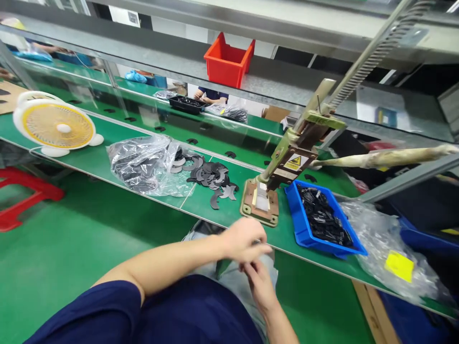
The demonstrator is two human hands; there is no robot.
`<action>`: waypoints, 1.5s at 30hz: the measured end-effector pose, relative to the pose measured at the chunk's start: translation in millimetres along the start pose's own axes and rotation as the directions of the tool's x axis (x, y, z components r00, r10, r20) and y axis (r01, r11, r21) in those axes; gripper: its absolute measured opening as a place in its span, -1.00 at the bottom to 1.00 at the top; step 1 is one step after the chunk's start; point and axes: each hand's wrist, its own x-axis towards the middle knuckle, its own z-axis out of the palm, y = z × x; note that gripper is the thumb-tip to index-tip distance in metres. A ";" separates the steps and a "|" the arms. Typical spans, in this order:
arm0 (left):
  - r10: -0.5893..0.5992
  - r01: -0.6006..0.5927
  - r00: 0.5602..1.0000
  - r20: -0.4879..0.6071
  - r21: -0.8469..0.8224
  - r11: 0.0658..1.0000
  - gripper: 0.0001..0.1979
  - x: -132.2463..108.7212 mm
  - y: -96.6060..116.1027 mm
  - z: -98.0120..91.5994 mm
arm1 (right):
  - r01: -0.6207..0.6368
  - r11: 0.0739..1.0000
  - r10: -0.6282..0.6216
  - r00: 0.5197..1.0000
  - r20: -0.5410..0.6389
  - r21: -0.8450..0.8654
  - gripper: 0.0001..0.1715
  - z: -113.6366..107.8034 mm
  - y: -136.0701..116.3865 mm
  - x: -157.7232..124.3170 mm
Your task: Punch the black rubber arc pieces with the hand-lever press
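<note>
My left hand (247,241) is over my lap, just off the table's front edge, with its fingers curled and slightly blurred. Right below it, my right hand (258,282) has its thumb and fingers pinched together, close to the left fingertips. Anything between the fingers is too small or hidden to make out. Beyond my hands stands a green hand press (290,153) with a metal base plate (248,209). To its left lies a pile of dark curved pieces (211,174), spilling from a clear plastic bag (143,165). A blue bin (300,231) of small black parts (322,215) sits right of the press.
A red bin (227,71) rests on the shelf above. The press lever (387,156) sticks out to the right, over a plastic bag with a yellow label (399,266). A fan (55,126) and red stool (25,196) are left. Another person (213,94) works across the line.
</note>
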 end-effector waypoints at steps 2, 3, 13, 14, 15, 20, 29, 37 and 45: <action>-0.194 0.219 0.970 -0.145 0.190 0.957 -0.72 -5.3 -42.5 -27.2 | -0.122 0.977 0.145 0.982 -0.123 0.172 -0.59 -31.5 2.9 -21.3; -0.272 0.330 0.933 -0.234 0.264 0.906 -0.72 -10.5 -61.2 -39.2 | -0.161 0.960 0.202 0.964 -0.172 0.227 -0.63 -52.5 3.4 -30.5; -0.572 0.631 0.771 -0.281 0.463 0.623 -0.39 -89.0 -115.4 -56.2 | -0.414 0.776 0.137 0.847 -0.514 -0.475 -0.65 -294.9 26.6 -5.0; -0.581 0.633 0.767 -0.272 0.470 0.615 -0.37 -91.4 -115.0 -53.7 | -0.450 0.721 0.167 0.852 -0.497 -0.528 -0.62 -305.8 33.1 4.0; -0.588 0.634 0.764 -0.265 0.474 0.611 -0.36 -92.4 -114.7 -52.0 | -0.470 0.677 0.192 0.856 -0.480 -0.567 -0.58 -313.4 40.0 13.1; -0.593 0.619 0.771 -0.230 0.488 0.616 -0.35 -89.9 -112.7 -51.3 | -0.467 0.507 0.275 0.884 -0.378 -0.724 -0.44 -319.2 68.0 54.9; -0.605 0.636 0.762 -0.233 0.447 0.629 -0.42 -91.7 -113.5 -52.7 | -0.485 0.222 0.388 0.840 -0.379 -0.846 -0.60 -320.2 77.1 87.3; -0.552 0.621 0.780 -0.293 0.266 0.737 -0.55 -86.1 -105.5 -63.9 | -0.439 0.154 0.400 0.847 -0.350 -0.885 -0.63 -326.0 73.7 91.2; -0.383 0.481 0.851 -0.360 0.242 0.843 -0.60 -51.8 -96.1 -74.6 | -0.489 0.194 0.293 0.856 -0.426 -0.850 -0.47 -326.6 60.3 83.9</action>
